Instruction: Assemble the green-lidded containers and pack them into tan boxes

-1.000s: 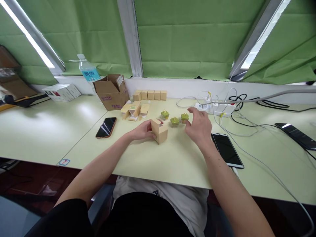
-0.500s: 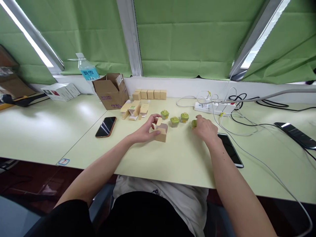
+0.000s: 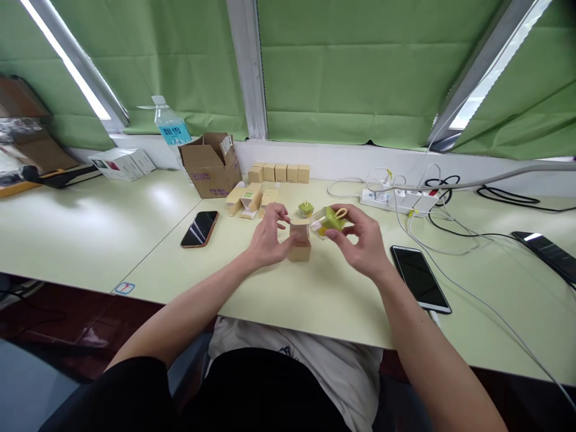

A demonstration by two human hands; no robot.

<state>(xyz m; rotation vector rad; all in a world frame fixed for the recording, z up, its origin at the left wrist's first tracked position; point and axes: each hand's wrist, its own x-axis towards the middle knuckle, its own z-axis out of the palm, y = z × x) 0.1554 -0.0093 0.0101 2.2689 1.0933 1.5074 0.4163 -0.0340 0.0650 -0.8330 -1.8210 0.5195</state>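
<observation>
A small open cardboard box (image 3: 300, 251) stands on the table, its flap raised. My left hand (image 3: 270, 238) is at the box's left side, fingers apart, with the thumb against the box. Between the thumb and fingers of my right hand (image 3: 360, 240) is a clear container with a green lid and a loop (image 3: 328, 221), tilted just right of the box opening. Behind the box sits another green-lidded container (image 3: 306, 209). Whether other such containers stand behind the held one cannot be made out.
Several closed small boxes (image 3: 281, 173) line the wall, with opened small boxes (image 3: 249, 200) in front. A larger carton (image 3: 211, 168) and a bottle (image 3: 173, 127) stand back left. Phones lie left (image 3: 200, 229) and right (image 3: 420, 278). Cables and a power strip (image 3: 398, 199) are back right.
My right hand has lifted the green-lidded container and brought it left to the small box. My left hand remains at the box. The view has shifted slightly.
</observation>
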